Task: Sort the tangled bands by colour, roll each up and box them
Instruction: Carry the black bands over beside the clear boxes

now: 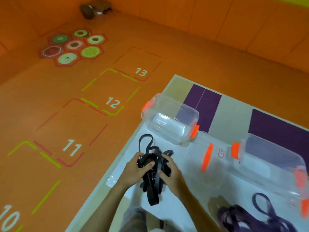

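A bundle of black bands point(153, 186) hangs in a tangle between both my hands above the white table point(184, 198). My left hand point(133, 171) grips its left side, thumb pressed on top. My right hand point(170, 173) grips the right side, fingers curled into the loops. One loop sticks up past my fingers and loose ends dangle below. A heap of purple bands point(247, 216) lies on the table at the lower right. A clear box with orange clips point(168, 119) stands beyond my hands. A second clear box point(274, 163) stands to the right.
A clear lid with an orange clip point(207, 158) lies between the two boxes. Purple and beige panels point(205, 104) cover the table's far part. The orange floor point(70, 114) with numbered squares lies left of the table edge. A dark object point(93, 9) sits far back.
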